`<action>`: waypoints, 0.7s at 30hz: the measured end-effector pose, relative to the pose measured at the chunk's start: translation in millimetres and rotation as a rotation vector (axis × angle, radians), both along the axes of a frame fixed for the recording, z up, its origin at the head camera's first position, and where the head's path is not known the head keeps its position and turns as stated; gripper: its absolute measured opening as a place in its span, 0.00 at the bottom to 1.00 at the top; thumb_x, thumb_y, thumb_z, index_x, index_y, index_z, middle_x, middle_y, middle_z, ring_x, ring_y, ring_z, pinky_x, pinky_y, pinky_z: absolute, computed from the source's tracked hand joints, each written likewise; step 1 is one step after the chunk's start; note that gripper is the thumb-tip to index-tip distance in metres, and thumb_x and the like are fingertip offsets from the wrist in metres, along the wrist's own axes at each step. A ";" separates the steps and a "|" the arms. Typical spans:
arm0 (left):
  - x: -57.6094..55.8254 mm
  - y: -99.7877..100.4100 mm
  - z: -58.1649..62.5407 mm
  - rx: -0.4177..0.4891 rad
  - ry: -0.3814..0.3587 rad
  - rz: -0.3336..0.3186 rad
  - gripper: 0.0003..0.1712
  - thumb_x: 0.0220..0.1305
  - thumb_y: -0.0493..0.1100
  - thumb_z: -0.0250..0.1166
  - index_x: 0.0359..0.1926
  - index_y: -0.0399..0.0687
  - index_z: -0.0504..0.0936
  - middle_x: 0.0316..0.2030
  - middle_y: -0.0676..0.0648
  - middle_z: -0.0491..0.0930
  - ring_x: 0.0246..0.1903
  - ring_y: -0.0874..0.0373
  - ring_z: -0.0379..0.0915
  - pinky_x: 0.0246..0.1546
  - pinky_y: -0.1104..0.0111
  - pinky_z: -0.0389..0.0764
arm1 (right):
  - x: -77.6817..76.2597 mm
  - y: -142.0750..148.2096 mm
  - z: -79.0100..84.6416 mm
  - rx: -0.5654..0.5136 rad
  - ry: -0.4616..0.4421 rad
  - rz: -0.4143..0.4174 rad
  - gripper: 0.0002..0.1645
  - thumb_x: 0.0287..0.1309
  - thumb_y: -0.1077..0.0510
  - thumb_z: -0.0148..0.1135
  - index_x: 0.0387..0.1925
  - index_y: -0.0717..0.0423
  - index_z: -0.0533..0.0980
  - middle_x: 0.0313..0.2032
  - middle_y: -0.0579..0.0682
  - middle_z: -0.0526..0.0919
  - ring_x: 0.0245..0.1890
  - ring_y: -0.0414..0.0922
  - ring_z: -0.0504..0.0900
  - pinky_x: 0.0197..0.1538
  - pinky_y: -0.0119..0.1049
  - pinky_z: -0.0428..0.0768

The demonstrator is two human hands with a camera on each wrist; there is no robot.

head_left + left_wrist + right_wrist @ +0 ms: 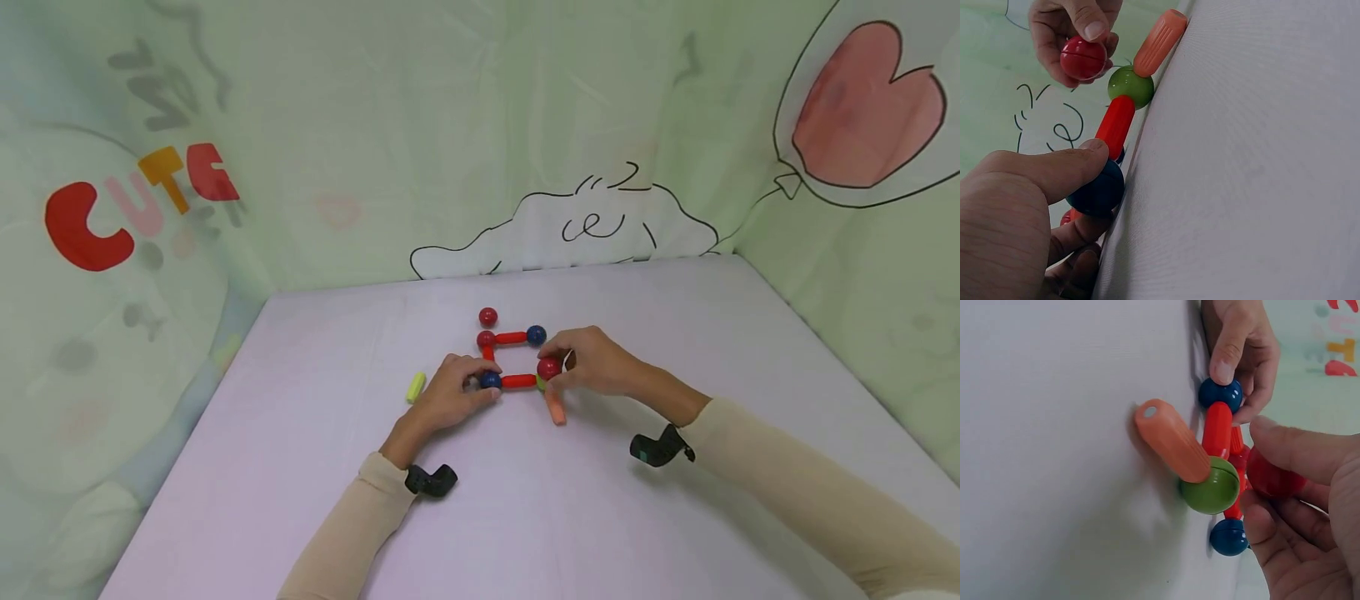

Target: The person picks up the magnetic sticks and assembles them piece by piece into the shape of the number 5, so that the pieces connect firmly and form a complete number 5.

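Note:
My left hand pinches a blue ball between thumb and fingers. From that ball a red magnetic rod runs to a green ball, which has an orange rod sticking out of it. Another red rod, partly hidden by the left hand, leads back to a red ball. A further red rod links that one to a second blue ball. My right hand holds a separate red ball in its fingertips, close to the green ball but apart from it.
Behind the joined pieces lies a loose red ball. A yellow-green rod lies left of the left hand. The pale tabletop meets a printed cloth backdrop at its far edge.

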State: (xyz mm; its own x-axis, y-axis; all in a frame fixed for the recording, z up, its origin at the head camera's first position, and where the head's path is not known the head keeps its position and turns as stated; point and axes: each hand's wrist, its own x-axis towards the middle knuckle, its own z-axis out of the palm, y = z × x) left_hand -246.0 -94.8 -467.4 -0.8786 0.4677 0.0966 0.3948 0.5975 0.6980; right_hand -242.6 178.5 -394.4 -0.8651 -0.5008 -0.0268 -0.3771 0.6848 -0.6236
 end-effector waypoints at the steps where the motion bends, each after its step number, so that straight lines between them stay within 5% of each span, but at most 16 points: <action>1: 0.2 0.1 0.3 -0.001 -0.002 0.001 0.19 0.67 0.51 0.68 0.58 0.59 0.83 0.47 0.57 0.78 0.50 0.57 0.65 0.48 0.61 0.74 | 1.6 1.5 -0.9 0.001 -0.008 0.011 0.26 0.53 0.58 0.78 0.54 0.60 0.82 0.41 0.48 0.84 0.42 0.48 0.78 0.41 0.36 0.82; 13: 0.1 -0.5 -0.9 0.003 -0.012 0.009 0.19 0.67 0.52 0.68 0.58 0.61 0.83 0.48 0.57 0.78 0.50 0.56 0.65 0.48 0.60 0.74 | 13.5 9.8 -12.7 -0.002 -0.185 0.217 0.24 0.48 0.54 0.81 0.49 0.51 0.85 0.40 0.43 0.83 0.39 0.45 0.78 0.38 0.37 0.82; 21: 0.3 1.1 -2.1 -0.010 -0.007 0.022 0.19 0.67 0.52 0.68 0.58 0.62 0.83 0.48 0.58 0.78 0.50 0.57 0.65 0.48 0.61 0.74 | 18.9 6.9 -22.2 0.018 -0.190 0.313 0.20 0.46 0.55 0.82 0.44 0.43 0.86 0.47 0.40 0.82 0.51 0.47 0.76 0.46 0.37 0.82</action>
